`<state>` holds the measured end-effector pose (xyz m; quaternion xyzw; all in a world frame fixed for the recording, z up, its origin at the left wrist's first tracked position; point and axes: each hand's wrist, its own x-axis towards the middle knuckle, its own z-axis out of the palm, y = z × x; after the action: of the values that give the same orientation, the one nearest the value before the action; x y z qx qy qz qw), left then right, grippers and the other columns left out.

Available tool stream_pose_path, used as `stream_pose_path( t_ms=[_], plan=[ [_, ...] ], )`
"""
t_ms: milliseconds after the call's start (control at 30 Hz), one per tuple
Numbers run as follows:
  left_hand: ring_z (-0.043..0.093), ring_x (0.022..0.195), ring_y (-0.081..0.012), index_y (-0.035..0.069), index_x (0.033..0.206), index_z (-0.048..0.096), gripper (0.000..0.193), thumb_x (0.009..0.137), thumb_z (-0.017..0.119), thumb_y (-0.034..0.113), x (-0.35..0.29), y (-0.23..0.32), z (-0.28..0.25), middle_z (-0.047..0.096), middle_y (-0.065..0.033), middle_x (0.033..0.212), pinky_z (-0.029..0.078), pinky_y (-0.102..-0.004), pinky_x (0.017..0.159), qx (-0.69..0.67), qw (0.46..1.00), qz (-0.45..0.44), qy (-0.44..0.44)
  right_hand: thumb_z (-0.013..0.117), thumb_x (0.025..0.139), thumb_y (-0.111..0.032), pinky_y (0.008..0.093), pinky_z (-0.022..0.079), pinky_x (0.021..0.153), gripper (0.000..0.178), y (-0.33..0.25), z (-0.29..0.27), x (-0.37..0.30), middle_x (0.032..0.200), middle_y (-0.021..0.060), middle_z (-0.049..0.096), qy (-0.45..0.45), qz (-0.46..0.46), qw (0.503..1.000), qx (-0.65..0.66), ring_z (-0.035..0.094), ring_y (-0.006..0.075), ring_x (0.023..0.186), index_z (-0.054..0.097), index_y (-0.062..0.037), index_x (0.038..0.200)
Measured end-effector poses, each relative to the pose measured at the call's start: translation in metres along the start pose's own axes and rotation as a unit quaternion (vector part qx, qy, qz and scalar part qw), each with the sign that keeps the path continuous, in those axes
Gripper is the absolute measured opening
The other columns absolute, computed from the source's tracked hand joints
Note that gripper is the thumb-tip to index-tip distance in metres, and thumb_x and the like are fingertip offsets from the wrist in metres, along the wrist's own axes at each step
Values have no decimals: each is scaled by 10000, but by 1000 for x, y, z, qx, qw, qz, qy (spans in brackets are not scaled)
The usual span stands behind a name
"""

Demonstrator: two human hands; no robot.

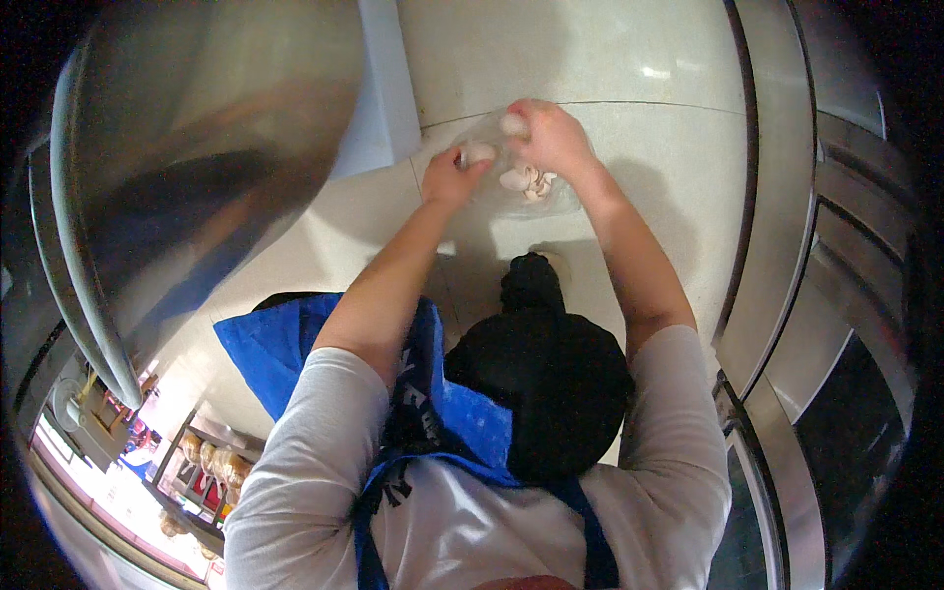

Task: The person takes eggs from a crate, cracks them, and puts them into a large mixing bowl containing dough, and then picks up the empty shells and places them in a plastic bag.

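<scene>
At the far left, a pale curved bar (93, 256) runs down beside a broad, shiny steel surface (236, 118); below it, at the lower left, stands a dark rack (187, 497) with brownish wrapped goods (228, 466). Right of the steel, a pale blue block (385, 113) rests on the tiled floor (629, 54). The person's blue apron (280, 344) spreads out to the left of the black trouser leg (551, 393). Above the leg, the left hand (452, 180) grasps the near-left edge of a clear bag (556, 205), which is near the floor, between the two hands; whether it touches the tiles I cannot tell. Whitish, curved pieces (536, 185) lie inside it. The right hand (553, 138) grips the bag's far side, its fingertips at a whitish lump (513, 124) too blurred to identify. Along the right stands a steel unit (782, 236) with a dark panel (855, 442).
</scene>
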<state>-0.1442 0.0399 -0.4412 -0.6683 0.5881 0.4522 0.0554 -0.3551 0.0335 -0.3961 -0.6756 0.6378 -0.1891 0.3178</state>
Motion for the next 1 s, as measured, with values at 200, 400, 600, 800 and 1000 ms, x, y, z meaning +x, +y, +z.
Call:
stream_pose_path(
  t_ms=[200,400,600,800,1000],
  plan=[
    [630,960,-281,81,1156,614,686,675,733,556,-1,4,-5,604,-141,1111,504,-373,819,-1,1000,23,1,666,760,-231,369,510,761,342,-5,12,-19,981,108,635,89,37,989,116,624,248,881,619,-67,1056],
    [656,864,-260,71,1173,600,529,775,712,401,-39,28,-35,565,-157,1156,507,-364,787,2,988,146,39,517,955,-242,237,404,601,376,-74,-76,-22,1011,49,574,6,155,779,607,492,71,738,453,-77,1287],
    [643,885,-238,61,1197,584,434,840,672,292,-144,99,-152,605,-130,1131,511,-334,779,-67,962,258,-56,657,859,-192,332,529,693,409,-259,-238,-5,982,118,636,240,-283,906,205,657,221,827,506,-90,1226],
    [628,897,-216,57,1180,592,378,838,677,195,-261,107,-250,619,-101,1062,507,-336,791,-52,908,415,23,710,780,-268,357,516,669,419,-323,-241,21,927,94,585,178,-331,911,-173,621,290,835,539,-118,1132],
    [625,895,-185,44,1136,627,313,840,677,135,-340,78,-316,620,-103,1045,512,-308,780,-159,877,453,14,687,796,-270,382,518,651,403,-357,-230,4,904,96,586,187,-376,891,-174,628,306,786,534,-111,1133]
  ],
)
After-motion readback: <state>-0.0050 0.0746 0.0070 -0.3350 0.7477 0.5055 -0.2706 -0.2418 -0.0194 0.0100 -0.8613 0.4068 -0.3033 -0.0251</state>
